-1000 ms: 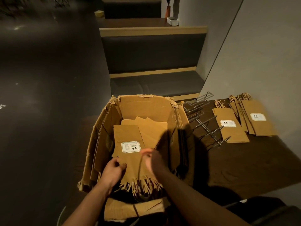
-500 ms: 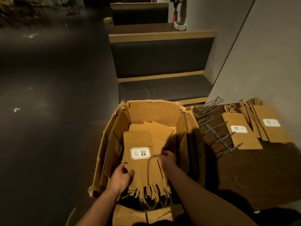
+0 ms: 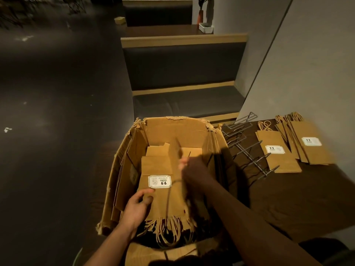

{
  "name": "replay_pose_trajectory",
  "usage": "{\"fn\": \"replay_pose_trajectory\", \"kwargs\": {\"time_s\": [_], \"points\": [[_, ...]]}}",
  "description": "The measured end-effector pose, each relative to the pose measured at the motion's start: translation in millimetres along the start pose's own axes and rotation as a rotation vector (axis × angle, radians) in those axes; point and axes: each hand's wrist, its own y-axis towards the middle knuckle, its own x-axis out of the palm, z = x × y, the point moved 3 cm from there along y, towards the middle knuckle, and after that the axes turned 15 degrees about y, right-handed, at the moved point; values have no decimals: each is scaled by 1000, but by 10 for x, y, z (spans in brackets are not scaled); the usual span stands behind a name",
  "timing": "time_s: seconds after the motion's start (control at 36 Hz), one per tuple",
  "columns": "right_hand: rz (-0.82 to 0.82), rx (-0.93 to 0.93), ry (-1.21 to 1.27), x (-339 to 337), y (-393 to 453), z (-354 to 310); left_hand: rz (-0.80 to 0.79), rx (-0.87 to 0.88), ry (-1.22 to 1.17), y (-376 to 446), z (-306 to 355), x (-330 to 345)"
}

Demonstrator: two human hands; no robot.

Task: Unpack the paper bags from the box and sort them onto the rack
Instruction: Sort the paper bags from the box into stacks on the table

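Dim room — dark floor [image 3: 57, 131], padded bench [image 3: 182, 70], pale wall [image 3: 307, 64]

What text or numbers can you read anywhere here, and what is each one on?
"6'6" as it reads from this view, likely 9.9 upside down: white label on the top paper bag in the cardboard box.
"99": label on the single bag lying beside the wire rack.
"99": label on the top bag of the far right stack.
The smaller print on all three labels is too blurred to read.
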Motion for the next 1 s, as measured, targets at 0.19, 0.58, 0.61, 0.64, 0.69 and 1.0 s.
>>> {"fn": "replay_pose_trajectory", "kwargs": {"time_s": [0.19,0.58,0.61,0.64,0.69,1.0], "points": [[-447,255,203,827,-372,292,-63,33,82,-20,-27,33],[203,574,879,468,126,726,-1,-93,99,25,-94,-17],[213,570,899,473,144,720,-2,-94,103,34,-97,-18],[221,562,906,476,163,718,-1,-92,104,37,-97,-20],[220,547,896,499,209,707,3,-93,104,53,-110,-24],[372,528,891,607,339,706,-13,-110,57,72,-112,-48]]}}
